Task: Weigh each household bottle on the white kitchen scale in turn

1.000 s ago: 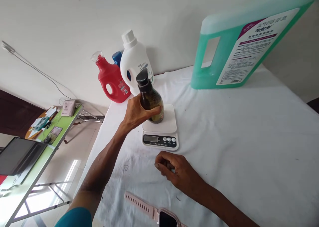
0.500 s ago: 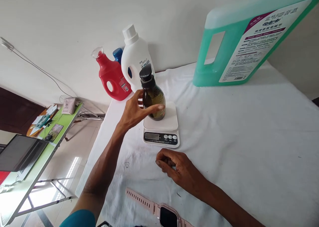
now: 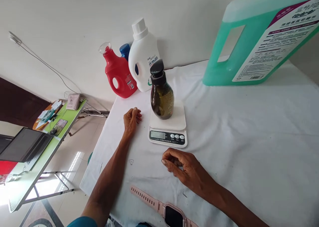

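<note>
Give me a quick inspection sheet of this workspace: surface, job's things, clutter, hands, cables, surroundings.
Surface: table under a white cloth with a few small dark marks.
Job's things: dark bottle with a black cap stands upright on the white scale; its display cannot be read.
Clutter: red jug, blue bottle and white bottle by the wall; large green jug at the back right; pink watch at the near edge.
Hands: left hand lies open on the cloth beside the scale, apart from the bottle; right hand rests in front of the scale, fingers curled, nothing seen in them.
Cables: thin wire along the wall.
Surroundings: green folding table with a laptop and small items.
</note>
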`<control>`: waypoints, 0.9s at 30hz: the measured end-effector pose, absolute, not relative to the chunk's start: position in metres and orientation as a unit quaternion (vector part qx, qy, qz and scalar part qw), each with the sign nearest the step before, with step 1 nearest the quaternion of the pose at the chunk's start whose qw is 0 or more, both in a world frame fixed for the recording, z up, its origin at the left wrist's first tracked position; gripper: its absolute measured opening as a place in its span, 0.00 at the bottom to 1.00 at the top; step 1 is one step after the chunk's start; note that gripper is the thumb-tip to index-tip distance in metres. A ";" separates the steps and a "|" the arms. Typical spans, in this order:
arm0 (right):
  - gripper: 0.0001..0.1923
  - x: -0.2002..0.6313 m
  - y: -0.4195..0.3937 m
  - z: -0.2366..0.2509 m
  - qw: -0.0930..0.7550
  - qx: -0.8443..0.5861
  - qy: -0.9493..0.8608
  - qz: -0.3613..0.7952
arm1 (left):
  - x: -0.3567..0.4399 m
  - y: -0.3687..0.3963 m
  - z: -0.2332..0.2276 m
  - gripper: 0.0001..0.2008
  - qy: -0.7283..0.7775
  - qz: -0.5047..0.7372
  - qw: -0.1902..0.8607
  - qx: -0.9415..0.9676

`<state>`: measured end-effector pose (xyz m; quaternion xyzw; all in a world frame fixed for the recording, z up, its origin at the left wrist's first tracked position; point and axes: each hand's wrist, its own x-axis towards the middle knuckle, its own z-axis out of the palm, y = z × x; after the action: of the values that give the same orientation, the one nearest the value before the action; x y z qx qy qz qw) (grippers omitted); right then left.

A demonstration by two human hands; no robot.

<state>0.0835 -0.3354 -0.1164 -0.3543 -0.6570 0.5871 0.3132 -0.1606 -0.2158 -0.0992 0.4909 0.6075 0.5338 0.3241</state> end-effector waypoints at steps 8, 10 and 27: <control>0.19 0.084 -0.336 -0.123 0.318 -0.347 -0.662 0.583 | -0.162 -0.215 -0.101 0.29 0.615 0.511 0.321 0.508; 0.19 0.083 -0.336 -0.125 0.321 -0.345 -0.665 0.580 | -0.161 -0.215 -0.100 0.28 0.618 0.504 0.319 0.512; 0.19 0.084 -0.336 -0.124 0.323 -0.340 -0.663 0.584 | -0.161 -0.216 -0.097 0.17 0.645 0.467 0.313 0.517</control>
<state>0.0840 -0.3360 -0.1237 -0.3397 -0.6629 0.5837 0.3230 -0.1608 -0.2156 -0.0970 0.5175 0.6452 0.4668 0.3130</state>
